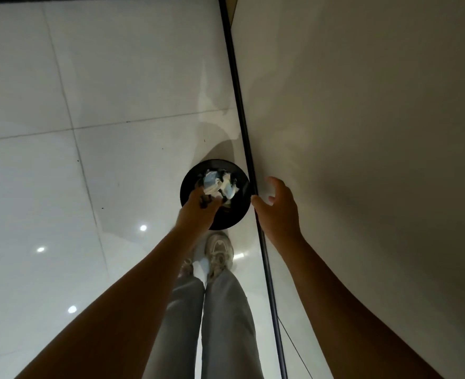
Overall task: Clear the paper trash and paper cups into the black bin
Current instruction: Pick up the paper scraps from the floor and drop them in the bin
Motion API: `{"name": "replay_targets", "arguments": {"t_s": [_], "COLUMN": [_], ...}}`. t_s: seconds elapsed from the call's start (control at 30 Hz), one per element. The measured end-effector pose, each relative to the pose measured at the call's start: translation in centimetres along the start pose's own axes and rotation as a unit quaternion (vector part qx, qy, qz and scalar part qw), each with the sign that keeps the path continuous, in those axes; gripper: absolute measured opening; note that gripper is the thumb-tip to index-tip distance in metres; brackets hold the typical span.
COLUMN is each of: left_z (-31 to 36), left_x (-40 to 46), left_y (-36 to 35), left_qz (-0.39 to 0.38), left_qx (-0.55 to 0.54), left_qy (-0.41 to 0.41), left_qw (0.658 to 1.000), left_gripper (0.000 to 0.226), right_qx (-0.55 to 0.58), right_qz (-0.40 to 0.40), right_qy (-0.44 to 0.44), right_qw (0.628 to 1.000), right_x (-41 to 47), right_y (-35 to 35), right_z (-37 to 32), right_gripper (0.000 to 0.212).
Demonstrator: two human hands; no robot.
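The left hand (198,209) hangs over the black bin (237,212), its grip not discernible. The right hand (278,206) hovers spread, empty. Crumpled paper trash (217,186) lies inside the bin. Risk: off-centre release drops paper onto the floor (89,160).

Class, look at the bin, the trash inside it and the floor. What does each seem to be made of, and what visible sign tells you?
Black bin: smooth and dark, probably plastic, perhaps metal; the look leaves it open.
Trash: crumpled white-and-bluish paper, shown by sharp creases.
Floor: glossy pale tile, probably ceramic or polished stone; grout lines and reflected lights show it.
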State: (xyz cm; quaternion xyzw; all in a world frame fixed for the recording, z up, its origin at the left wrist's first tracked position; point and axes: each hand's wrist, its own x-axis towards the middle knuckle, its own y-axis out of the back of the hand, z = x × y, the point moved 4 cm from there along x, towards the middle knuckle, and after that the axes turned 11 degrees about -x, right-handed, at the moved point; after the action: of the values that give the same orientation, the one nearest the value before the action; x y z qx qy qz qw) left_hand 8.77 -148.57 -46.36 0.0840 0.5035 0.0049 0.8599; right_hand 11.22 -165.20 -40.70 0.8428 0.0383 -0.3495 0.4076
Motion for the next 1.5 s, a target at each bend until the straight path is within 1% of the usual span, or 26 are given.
{"name": "replay_targets", "arguments": {"t_s": [0.1, 0.17, 0.3, 0.4, 0.5, 0.57, 0.67, 0.8, 1.0, 1.17, 1.27, 1.37, 1.4, 1.5], "left_z": [-2.2, -2.9, -1.7, -0.3, -0.5, -1.9, -5.5, -12.6, -26.8, -39.9, -47.4, -54.3, -56.0, -61.2], "left_x": [-3.5, -6.8, -14.8, -21.5, -28.6, -33.2, -40.4, -49.4, -62.5, -71.8, -77.0, -81.7, -82.9, -86.7], "left_y": [3.8, 6.7, 12.6, 16.0, 18.8, 20.2, 21.6, 22.0, 20.4, 17.9, 16.0, 13.4, 12.5, 9.0], "left_qz": [0.035, 0.038, 0.077, 0.104, 0.143, 0.186, 0.261, 0.359, 0.487, 0.568, 0.6, 0.628, 0.634, 0.657], "left_qx": [-0.058, -0.111, -0.207, -0.247, -0.275, -0.296, -0.352, -0.435, -0.521, -0.567, -0.587, -0.597, -0.602, -0.621], "left_qy": [0.043, 0.044, 0.0, -0.044, -0.094, -0.116, -0.146, -0.153, -0.146, -0.121, -0.097, -0.07, -0.063, -0.035], "left_qw": [0.997, 0.992, 0.975, 0.962, 0.946, 0.93, 0.887, 0.811, 0.685, 0.584, 0.535, 0.495, 0.482, 0.425], "left_gripper": [0.044, 0.037, 0.029, 0.03, 0.033, 0.034, 0.032, 0.03, 0.028, 0.027, 0.027, 0.027, 0.027, 0.026], "right_qx": [-0.007, -0.022, -0.049, -0.071, -0.095, -0.124, -0.152, -0.198, -0.262, -0.3, -0.313, -0.331, -0.337, -0.356], "right_qz": [-0.007, -0.016, -0.033, -0.057, -0.102, -0.131, -0.188, -0.282, -0.403, -0.478, -0.515, -0.542, -0.549, -0.578], "right_qy": [0.023, 0.041, 0.091, 0.15, 0.229, 0.297, 0.405, 0.486, 0.588, 0.637, 0.647, 0.655, 0.654, 0.647], "right_qw": [1.0, 0.999, 0.994, 0.985, 0.963, 0.938, 0.882, 0.803, 0.651, 0.524, 0.468, 0.41, 0.396, 0.347], "right_x": [-1.4, -3.0, -7.4, -11.7, -16.8, -20.5, -26.7, -36.2, -53.9, -69.7, -78.7, -86.8, -88.8, -95.1], "right_y": [0.7, 1.2, 2.3, 2.9, 2.7, 2.1, 0.3, -3.5, -10.9, -18.1, -22.1, -25.6, -26.4, -29.1], "right_z": [-1.3, -2.7, -6.9, -11.0, -15.4, -17.9, -21.0, -22.8, -21.0, -15.7, -11.3, -6.4, -5.0, -0.1], "right_gripper": [0.053, 0.051, 0.051, 0.053, 0.055, 0.055, 0.056, 0.056, 0.054, 0.056, 0.056, 0.058, 0.058, 0.057]}}
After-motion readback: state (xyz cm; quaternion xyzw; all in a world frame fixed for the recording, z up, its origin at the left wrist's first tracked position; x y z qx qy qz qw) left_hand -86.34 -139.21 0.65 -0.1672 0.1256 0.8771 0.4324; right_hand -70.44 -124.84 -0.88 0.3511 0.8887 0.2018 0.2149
